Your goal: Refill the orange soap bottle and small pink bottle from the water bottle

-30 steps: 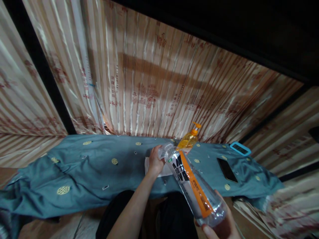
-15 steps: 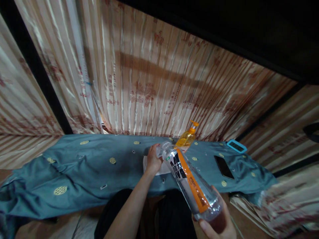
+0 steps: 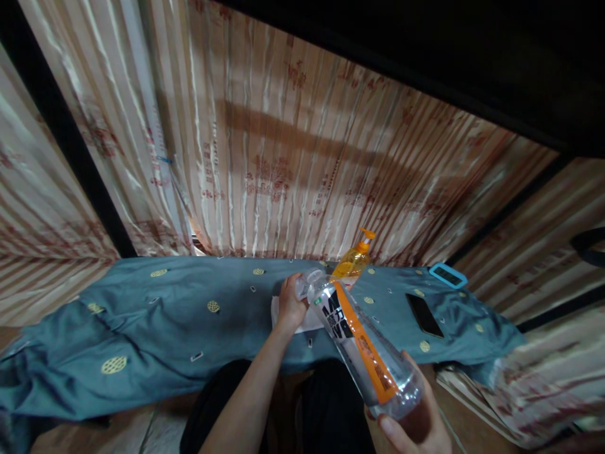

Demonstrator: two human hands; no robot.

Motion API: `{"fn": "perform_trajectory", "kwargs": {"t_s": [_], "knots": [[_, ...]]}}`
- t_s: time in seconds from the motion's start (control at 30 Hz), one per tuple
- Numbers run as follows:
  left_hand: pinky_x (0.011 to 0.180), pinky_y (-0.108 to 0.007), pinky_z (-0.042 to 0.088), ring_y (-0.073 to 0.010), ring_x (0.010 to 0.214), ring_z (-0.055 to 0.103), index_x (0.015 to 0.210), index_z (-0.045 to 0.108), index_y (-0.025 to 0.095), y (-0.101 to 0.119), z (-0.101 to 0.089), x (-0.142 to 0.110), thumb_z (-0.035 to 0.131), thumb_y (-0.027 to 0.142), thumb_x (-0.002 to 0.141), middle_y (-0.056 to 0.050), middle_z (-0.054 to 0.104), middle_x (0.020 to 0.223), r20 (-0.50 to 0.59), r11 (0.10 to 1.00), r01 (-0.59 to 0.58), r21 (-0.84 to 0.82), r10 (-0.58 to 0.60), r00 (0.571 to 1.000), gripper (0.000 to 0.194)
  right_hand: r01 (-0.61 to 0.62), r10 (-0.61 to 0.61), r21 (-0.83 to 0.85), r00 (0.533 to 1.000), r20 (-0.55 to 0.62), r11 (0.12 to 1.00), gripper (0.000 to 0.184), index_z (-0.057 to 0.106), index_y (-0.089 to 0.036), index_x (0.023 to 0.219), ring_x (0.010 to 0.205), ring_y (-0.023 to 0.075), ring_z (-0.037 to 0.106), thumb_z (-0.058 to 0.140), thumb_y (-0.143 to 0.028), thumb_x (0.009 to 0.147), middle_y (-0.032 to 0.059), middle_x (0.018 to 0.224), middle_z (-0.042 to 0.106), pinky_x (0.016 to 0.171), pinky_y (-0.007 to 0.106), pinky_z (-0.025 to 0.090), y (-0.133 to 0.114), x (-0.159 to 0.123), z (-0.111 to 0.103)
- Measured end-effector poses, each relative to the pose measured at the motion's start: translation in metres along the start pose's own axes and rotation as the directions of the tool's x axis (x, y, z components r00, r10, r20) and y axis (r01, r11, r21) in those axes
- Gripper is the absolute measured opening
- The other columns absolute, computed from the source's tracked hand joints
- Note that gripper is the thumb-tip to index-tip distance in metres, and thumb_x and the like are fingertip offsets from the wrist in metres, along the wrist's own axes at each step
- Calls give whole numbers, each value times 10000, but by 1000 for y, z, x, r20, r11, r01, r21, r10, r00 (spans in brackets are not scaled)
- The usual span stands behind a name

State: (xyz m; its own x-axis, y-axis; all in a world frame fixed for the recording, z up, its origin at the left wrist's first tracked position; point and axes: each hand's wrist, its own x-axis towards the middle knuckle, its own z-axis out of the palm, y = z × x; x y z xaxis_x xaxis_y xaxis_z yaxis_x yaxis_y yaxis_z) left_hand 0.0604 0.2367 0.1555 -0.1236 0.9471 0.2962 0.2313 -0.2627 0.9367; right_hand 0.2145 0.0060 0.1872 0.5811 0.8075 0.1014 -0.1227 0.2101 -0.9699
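Observation:
My right hand [image 3: 418, 425] grips the base of a clear plastic bottle [image 3: 363, 347] with an orange and black label, tilted so its neck points away from me. My left hand [image 3: 289, 304] is closed around the bottle's neck or cap, and the fingertips are hidden behind it. Under the left hand a white cloth or tissue [image 3: 307, 321] lies on the teal patterned cloth [image 3: 165, 321] that covers the low surface in front of me.
An orange pump bottle [image 3: 353, 260] stands just behind the clear bottle. A black phone [image 3: 424, 315] and a blue-rimmed device [image 3: 447, 275] lie to the right on the cloth. Striped beige curtains hang behind. My dark-trousered legs are below.
The view shifted slightly; the bottle and both hands keep nearly the same pose, with the left hand still at the neck.

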Motion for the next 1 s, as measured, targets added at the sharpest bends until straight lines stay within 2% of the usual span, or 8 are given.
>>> {"fn": "perform_trajectory", "kwargs": {"t_s": [0.13, 0.27, 0.67, 0.83, 1.0], "knots": [[1045, -443, 538, -290, 1159, 678, 1140, 675, 210, 1, -1, -1, 811, 94, 673, -82, 721, 1168, 2, 1000, -4, 3, 4, 1000, 499, -5, 5, -56, 1000, -1, 998, 911, 568, -270, 1423, 1143, 307, 770, 980, -386, 618, 85, 1281, 805, 920, 319, 620, 4, 1, -7], [1056, -437, 534, -277, 1157, 678, 1126, 677, 236, 0, 0, 0, 821, 91, 665, -61, 724, 1160, -4, 1000, -9, -11, 9, 1000, 505, 3, -3, -85, 1000, -7, 996, 907, 567, -261, 1436, 1178, 355, 753, 963, -399, 632, 103, 1303, 794, 943, 373, 623, 5, 1, -6], [1049, -439, 540, -277, 1155, 684, 1148, 675, 203, 0, 0, 0, 813, 78, 665, -85, 721, 1181, -11, 1000, -13, -27, 13, 1000, 517, 12, -14, -104, 1000, -12, 995, 924, 551, -223, 1461, 1171, 340, 745, 947, -382, 641, 116, 1289, 793, 937, 342, 600, 1, 3, -3], [1041, -432, 545, -267, 1125, 691, 1139, 672, 205, -1, 0, -1, 795, 44, 656, -75, 722, 1165, -10, 999, -9, -38, 9, 1000, 523, -1, -2, -119, 1000, -19, 993, 987, 538, -205, 1468, 1178, 387, 743, 960, -398, 597, 136, 1287, 791, 957, 394, 606, -1, 5, -4], [1048, -424, 541, -264, 1143, 685, 1141, 674, 224, -1, 0, -1, 791, 32, 655, -66, 720, 1167, -16, 999, 3, -41, -3, 1000, 535, -6, 7, -139, 1000, 7, 990, 946, 515, -234, 1459, 1203, 363, 737, 941, -433, 639, 112, 1301, 790, 984, 366, 596, 0, 5, -5]]}}
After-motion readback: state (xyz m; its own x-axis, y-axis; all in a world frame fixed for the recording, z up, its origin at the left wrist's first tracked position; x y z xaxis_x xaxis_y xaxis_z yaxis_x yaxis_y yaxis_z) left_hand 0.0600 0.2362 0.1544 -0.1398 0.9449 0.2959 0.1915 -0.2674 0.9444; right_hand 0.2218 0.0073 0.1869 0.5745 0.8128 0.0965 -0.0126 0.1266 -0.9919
